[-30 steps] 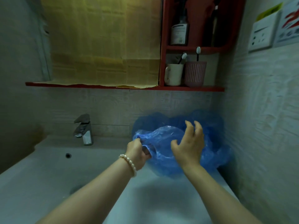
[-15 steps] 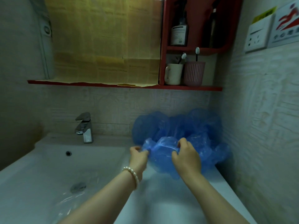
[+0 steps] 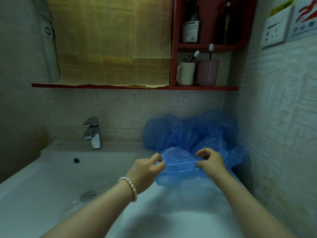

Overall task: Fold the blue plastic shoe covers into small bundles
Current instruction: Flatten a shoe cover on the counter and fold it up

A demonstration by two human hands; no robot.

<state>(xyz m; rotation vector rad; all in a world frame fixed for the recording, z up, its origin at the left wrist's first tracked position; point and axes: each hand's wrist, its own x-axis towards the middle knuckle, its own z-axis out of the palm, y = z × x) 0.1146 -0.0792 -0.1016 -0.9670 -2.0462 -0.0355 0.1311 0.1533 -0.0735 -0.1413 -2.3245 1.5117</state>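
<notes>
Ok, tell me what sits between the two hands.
Head view: a taut edge of the blue shoe cover spans from left hand to right hand.

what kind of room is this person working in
Most likely a small home bathroom. A white basin with a chrome faucet sits below a red shelf holding two cups with toothbrushes. Both hands pinch a blue shoe cover on the counter.

Both forearms bare, reaching up from the bottom edge toward 12 o'clock, nearly parallel. Left hand [image 3: 145, 170] at 9 o'clock of the right, back up, thumb and forefinger pinched together, pearl bracelet [image 3: 129, 187] on the wrist. Right hand [image 3: 210, 160] at 3 o'clock, fingers curled, thumb and forefinger pinched likewise.
</notes>
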